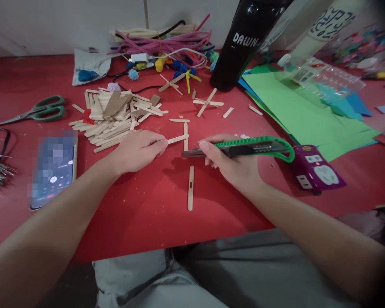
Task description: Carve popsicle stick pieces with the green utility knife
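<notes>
My left hand (137,149) pinches the end of a short wooden craft stick (177,139), which points right. Its tip lies over or against an upright-lying craft stick (185,128) on the table; whether they are joined I cannot tell. In my right hand (231,164) is a green utility knife (256,147), its blade pointing left, close to the lower end of that stick. Nearer to me lies a craft stick with a small slot (191,188) cut in its middle. Beyond the hands sits a crossed-stick piece (208,102).
A pile of craft sticks (115,113) lies behind my left hand, with scissors (48,110) and a phone (54,171) further left. Rightward are a black bottle (240,42), green paper sheets (308,102) and a purple power socket (317,171). Pink pipe cleaners (167,42) lie by the wall.
</notes>
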A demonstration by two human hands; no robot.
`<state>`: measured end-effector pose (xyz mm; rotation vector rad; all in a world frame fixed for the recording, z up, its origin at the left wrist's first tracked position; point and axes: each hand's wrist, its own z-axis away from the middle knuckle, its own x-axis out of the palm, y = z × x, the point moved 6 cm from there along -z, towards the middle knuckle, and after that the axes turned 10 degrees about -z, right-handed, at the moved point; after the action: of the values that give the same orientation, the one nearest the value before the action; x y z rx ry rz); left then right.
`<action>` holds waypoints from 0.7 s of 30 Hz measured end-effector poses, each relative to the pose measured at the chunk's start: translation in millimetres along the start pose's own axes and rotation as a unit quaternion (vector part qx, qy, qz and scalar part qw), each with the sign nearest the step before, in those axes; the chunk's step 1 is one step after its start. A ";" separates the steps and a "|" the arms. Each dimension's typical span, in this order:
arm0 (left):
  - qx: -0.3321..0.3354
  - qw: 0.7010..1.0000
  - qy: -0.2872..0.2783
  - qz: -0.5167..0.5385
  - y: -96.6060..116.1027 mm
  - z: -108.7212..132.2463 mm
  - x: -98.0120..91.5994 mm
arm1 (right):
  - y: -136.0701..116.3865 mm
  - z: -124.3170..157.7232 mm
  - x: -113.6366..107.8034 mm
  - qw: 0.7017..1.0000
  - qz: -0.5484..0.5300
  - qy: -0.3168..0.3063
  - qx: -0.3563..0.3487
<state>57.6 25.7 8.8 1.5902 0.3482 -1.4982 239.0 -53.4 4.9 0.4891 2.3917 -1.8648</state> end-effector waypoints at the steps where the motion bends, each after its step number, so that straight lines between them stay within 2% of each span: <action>1: 0.002 1.000 -0.002 0.002 -0.2 -0.2 -0.2 | -2.5 0.2 0.7 1.000 0.012 -0.006 -0.010; 5: 0.001 1.000 -0.004 -0.005 0.2 -0.9 -0.6 | -13.3 3.1 2.9 0.998 0.040 -0.021 -0.046; 9: -0.010 1.000 -0.003 -0.017 0.7 -0.9 1.0 | -15.0 8.0 6.9 0.997 0.033 -0.054 -0.051; 13: -0.016 1.000 0.001 0.009 -0.7 -0.8 2.0 | -20.0 13.1 14.8 0.983 0.030 -0.122 -0.133; 15: -0.022 1.000 0.001 0.018 -1.7 -1.0 1.7 | -22.1 13.2 14.4 0.981 0.052 -0.113 -0.152; 21: -0.037 0.999 -0.010 -0.028 0.5 -1.8 1.0 | -25.0 8.2 8.8 0.989 0.090 -0.045 -0.111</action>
<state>59.4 26.4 7.8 1.5173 0.4342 -1.5261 222.3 -64.7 23.9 0.5664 2.3696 -1.4934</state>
